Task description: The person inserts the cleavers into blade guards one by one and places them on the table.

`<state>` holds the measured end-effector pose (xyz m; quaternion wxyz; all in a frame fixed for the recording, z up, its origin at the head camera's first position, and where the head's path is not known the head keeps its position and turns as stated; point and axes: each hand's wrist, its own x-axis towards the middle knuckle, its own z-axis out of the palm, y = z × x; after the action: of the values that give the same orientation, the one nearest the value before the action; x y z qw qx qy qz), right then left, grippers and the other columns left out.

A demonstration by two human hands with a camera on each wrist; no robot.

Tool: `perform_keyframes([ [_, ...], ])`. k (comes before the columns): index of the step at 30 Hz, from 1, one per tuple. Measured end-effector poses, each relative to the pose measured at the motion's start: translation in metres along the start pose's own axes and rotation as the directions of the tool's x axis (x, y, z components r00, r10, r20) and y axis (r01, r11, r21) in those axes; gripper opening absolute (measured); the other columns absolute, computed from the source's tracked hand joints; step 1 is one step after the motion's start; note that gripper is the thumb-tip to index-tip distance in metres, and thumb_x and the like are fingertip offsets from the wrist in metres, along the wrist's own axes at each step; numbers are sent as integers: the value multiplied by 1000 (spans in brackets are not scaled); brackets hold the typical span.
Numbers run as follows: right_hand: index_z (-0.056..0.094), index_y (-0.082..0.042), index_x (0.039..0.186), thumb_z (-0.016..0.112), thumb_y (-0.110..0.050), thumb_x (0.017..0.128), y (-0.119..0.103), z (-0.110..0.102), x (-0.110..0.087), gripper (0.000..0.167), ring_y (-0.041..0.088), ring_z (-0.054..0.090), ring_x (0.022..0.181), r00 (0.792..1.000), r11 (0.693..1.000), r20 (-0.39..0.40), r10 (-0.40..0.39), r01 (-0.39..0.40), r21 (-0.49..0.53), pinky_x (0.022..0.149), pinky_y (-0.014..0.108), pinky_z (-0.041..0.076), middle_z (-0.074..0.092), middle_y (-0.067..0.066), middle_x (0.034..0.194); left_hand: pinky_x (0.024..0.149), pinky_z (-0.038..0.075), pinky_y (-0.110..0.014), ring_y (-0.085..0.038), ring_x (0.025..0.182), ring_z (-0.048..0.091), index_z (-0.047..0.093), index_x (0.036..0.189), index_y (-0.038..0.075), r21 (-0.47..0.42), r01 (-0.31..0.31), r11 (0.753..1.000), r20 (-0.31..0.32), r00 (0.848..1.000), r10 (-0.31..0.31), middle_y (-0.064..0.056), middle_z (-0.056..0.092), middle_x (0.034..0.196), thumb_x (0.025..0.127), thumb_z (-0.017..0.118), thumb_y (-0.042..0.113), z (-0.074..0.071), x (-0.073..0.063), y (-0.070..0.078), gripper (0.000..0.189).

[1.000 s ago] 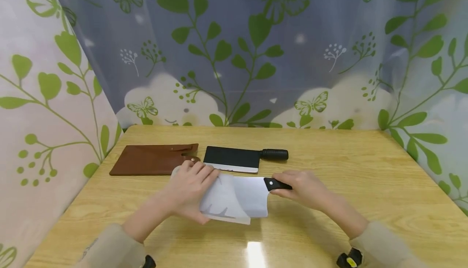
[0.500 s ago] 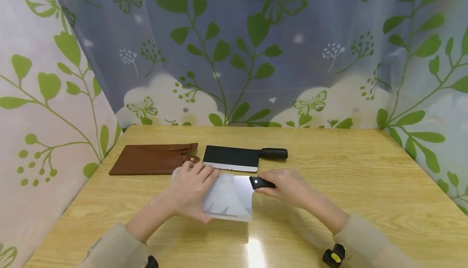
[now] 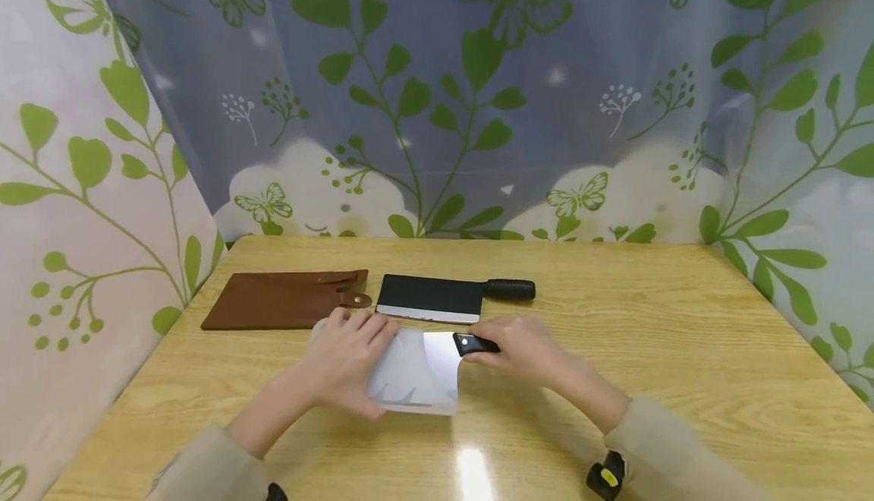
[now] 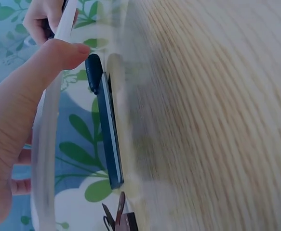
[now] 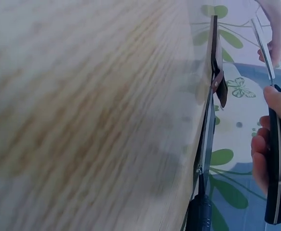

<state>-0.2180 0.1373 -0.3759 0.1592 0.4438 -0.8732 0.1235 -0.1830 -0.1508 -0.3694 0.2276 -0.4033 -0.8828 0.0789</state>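
A cleaver with a black riveted handle (image 5: 274, 168) and a shiny blade (image 3: 444, 360) is held above the table at the middle of the head view. Its blade lies mostly inside a whitish translucent blade cover (image 3: 410, 379), with only a strip by the handle showing. My left hand (image 3: 348, 364) grips the cover from its left end, thumb on the near side and fingers over the far side. Around the black handle curl the fingers of my right hand (image 3: 522, 349). In the left wrist view the cover (image 4: 45, 154) stands edge-on, the thumb against it.
Behind the hands, a second cleaver with a black blade (image 3: 430, 294) lies flat, handle to the right. To its left is a brown leather sheath (image 3: 269, 300) with a snap strap. Patterned curtains (image 3: 437, 106) border the wooden table (image 3: 649, 319) at the back and sides.
My right hand has moved left, sliding the cleaver deeper into the cover, so less bare blade shows. My left hand keeps its grip on the cover almost in place.
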Motion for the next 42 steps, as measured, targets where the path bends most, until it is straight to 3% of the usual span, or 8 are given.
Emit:
perform_keyframes([
  [4,64,-14,88,68,-37,82,-5,3,7,24,3,43,55,995,999,90,36,-38,22,46,19,30,56,-8,70,73,38,-43,-25,96,49,52,123,5,-29,45,999,68,997,-43,-7,53,113,49,62,73,1,-9,-2,101],
  [9,65,-13,98,67,-35,84,-14,4,17,26,5,46,60,983,997,174,67,-75,37,49,21,34,61,-5,81,77,39,-43,-26,99,49,51,124,5,-53,83,995,107,991,-77,-8,54,114,49,65,70,0,-22,-9,100],
  [14,64,-13,107,67,-32,85,-23,7,28,30,7,46,61,981,997,183,64,-72,40,48,21,34,61,-3,87,82,40,-47,-28,106,49,50,127,2,-67,109,992,129,987,-99,-12,54,118,49,69,66,-1,-38,-21,102],
  [20,61,-11,110,65,-27,87,-32,17,40,29,10,51,67,983,999,181,42,-46,19,52,24,41,58,2,94,87,38,-50,-30,112,49,46,132,0,-81,170,982,205,967,-150,-14,53,123,50,73,61,-1,-58,-37,105],
  [25,60,-7,115,60,-24,91,-42,32,53,29,13,51,75,963,993,263,61,-86,83,64,26,45,53,5,99,91,37,-54,-31,116,47,43,135,1,-146,237,960,336,925,-178,-13,50,129,54,74,59,1,-72,-43,104],
  [32,62,-5,110,60,-24,91,-49,47,65,27,11,45,76,954,992,296,42,-74,99,65,23,41,52,3,91,95,31,-59,-34,122,42,41,137,1,-235,339,911,484,854,-193,-16,45,134,55,78,52,6,-79,-53,104],
  [37,63,-5,109,61,-26,91,-49,52,67,28,10,44,75,952,994,303,45,-74,83,64,22,40,52,2,90,96,29,-60,-34,124,40,41,137,3,-268,382,884,545,817,-188,-15,44,135,54,79,53,10,-77,-59,104],
  [42,64,-7,108,61,-30,90,-48,53,69,29,11,47,75,946,998,318,61,-65,5,63,24,39,54,1,88,96,28,-61,-34,125,40,41,137,3,-277,382,882,573,802,-167,-15,43,136,55,79,57,12,-74,-62,105],
])
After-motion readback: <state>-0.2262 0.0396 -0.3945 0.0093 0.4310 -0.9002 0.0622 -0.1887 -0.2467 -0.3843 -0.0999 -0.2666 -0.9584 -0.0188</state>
